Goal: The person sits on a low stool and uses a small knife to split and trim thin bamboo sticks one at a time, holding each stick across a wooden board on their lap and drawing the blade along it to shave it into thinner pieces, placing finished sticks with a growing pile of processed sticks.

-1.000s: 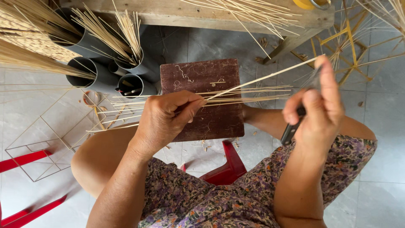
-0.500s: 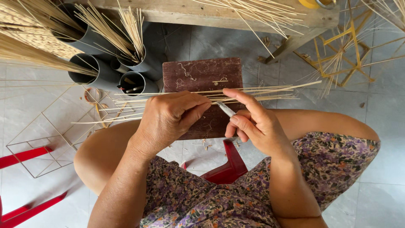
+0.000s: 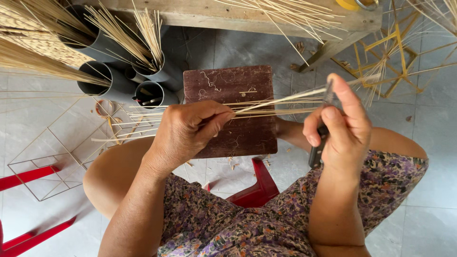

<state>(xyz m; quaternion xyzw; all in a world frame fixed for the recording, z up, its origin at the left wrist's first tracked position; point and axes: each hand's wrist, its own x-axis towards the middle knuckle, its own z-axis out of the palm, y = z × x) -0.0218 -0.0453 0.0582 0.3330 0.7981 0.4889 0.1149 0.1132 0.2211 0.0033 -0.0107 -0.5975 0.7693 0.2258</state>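
Head view: left hand (image 3: 190, 131) pinches perhaps eight bamboo slivers (image 3: 271, 107) (blurred), right hand (image 3: 340, 126) grips one knife (image 3: 320, 143).

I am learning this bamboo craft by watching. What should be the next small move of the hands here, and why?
Probably bring the knife in the right hand back down to the bundle of thin bamboo sticks. The left hand pinches that bundle flat over the dark wooden board, while the right hand is lifted at the end of one raised stick.
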